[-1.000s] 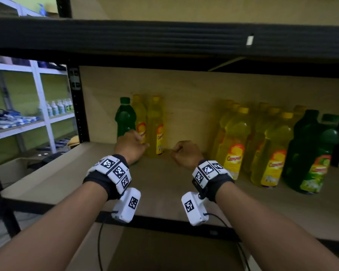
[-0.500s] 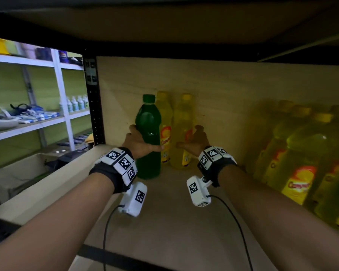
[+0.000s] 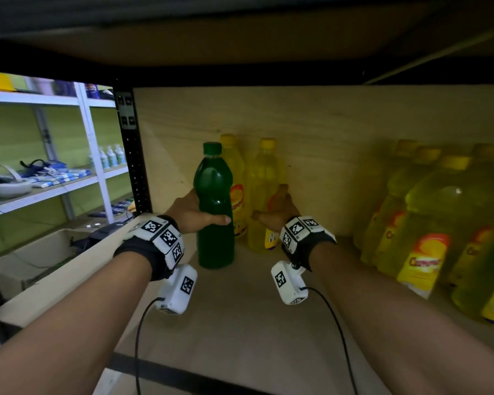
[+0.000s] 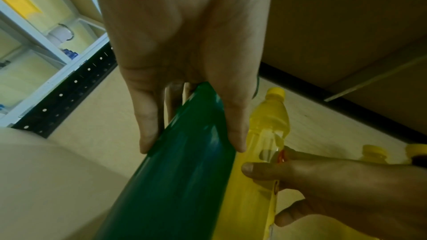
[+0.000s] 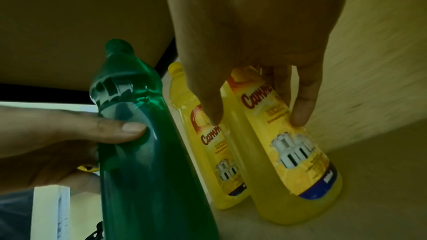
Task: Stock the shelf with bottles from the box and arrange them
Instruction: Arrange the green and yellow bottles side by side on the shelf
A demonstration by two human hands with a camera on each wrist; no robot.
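A dark green bottle (image 3: 215, 206) stands upright on the wooden shelf board (image 3: 240, 309), near its left end. My left hand (image 3: 190, 213) grips its middle, thumb across the front. The left wrist view shows the fingers (image 4: 148, 134) wrapped around the green bottle (image 4: 184, 171). Behind it stand two yellow bottles: one (image 3: 236, 178) close behind the green one, the other (image 3: 264, 192) to its right. My right hand (image 3: 274, 213) holds the right yellow bottle (image 5: 289, 161), thumb on one side and fingers (image 5: 300, 112) on the other.
Several yellow bottles (image 3: 428, 223) crowd the right side of the shelf. A wooden back panel (image 3: 325, 124) closes the rear and the upper shelf (image 3: 240, 38) hangs low. A black upright post (image 3: 131, 166) marks the left end. Beyond it are white shelving (image 3: 92, 138) and a cardboard box (image 3: 26, 260).
Both hands were fists in front of the bottles; they have reached in. The left hand has taken the green bottle and the right hand the yellow one. My view has moved closer.
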